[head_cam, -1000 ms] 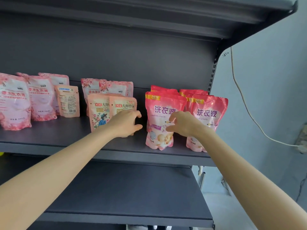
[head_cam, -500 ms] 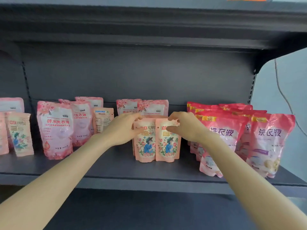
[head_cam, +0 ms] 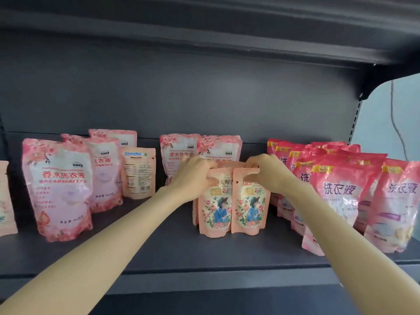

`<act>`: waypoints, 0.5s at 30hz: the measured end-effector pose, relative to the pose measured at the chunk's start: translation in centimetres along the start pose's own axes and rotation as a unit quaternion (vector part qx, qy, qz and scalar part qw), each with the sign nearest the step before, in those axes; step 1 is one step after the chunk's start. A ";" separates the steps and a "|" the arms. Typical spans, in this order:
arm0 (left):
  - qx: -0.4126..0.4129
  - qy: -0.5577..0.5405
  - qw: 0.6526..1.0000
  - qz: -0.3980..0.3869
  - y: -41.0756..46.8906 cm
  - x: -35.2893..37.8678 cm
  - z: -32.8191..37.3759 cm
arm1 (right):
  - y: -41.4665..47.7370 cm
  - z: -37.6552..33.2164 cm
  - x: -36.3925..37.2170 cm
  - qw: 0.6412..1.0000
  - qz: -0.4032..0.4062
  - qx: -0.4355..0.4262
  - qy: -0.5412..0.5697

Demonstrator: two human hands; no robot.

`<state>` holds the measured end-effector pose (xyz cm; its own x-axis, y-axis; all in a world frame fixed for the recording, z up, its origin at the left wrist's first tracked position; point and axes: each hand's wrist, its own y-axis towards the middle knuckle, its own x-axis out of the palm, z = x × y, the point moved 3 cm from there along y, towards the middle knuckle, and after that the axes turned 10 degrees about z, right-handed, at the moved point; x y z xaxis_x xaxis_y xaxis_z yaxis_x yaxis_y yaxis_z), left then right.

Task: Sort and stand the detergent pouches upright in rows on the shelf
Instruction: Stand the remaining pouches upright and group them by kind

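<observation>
Near the middle of my feed, the left peach pouch (head_cam: pixel 216 210) and the right peach pouch (head_cam: pixel 250 205) stand upright on the grey shelf (head_cam: pixel 181 253). Their side edges touch, and each shows a figure in blue among flowers. From my remote seat I see the left hand (head_cam: pixel 193 176) curled over the top edge of the left peach pouch and gripping it. The right hand (head_cam: pixel 268 172) pinches the top edge of the right peach pouch between thumb and fingertips. More peach packs stand close behind this pair, but only their edges show, so I cannot count them.

At 12 o'clock from the pair, two floral pouches (head_cam: pixel 176 151) stand upright near the back wall, partly hidden by the hands. At 9 o'clock a small back-facing pouch (head_cam: pixel 138 173) stands upright with its printed label toward me. Farther toward 9 o'clock, three pale pink pouches (head_cam: pixel 60 189) stand in a staggered file running front to back, the front one nearest the shelf lip. At the far 9 o'clock edge of the view, the frame cuts off an edge pouch (head_cam: pixel 5 201). At 3 o'clock, the red pouches (head_cam: pixel 343 192) crowd together in rows, just beside the right forearm, and the front ones tilt. Toward 2 o'clock, beyond the shelf end, a thin cable (head_cam: pixel 395 123) hangs against a pale wall. An upper shelf (head_cam: pixel 204 30) spans 12 o'clock.
</observation>
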<state>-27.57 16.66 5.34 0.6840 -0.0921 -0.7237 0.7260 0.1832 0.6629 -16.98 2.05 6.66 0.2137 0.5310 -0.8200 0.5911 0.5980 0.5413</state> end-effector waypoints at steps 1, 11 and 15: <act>0.005 0.001 1.000 0.010 -0.1 -0.1 -0.1 | 0.1 0.0 -0.1 1.000 0.005 0.001 0.019; -0.076 -0.061 0.994 0.053 -2.5 -5.9 -5.0 | 1.5 -7.2 -0.8 0.985 0.011 -0.096 0.144; -0.116 -0.018 0.992 0.050 -4.8 -8.8 -8.6 | 2.6 -11.4 1.6 0.978 -0.009 -0.120 0.172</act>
<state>-37.68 25.04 6.85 0.7568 -0.0972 -0.6464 0.6214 0.4136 0.6654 -23.95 11.25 8.87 -0.0938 0.6640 -0.7418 0.3835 0.7117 0.5886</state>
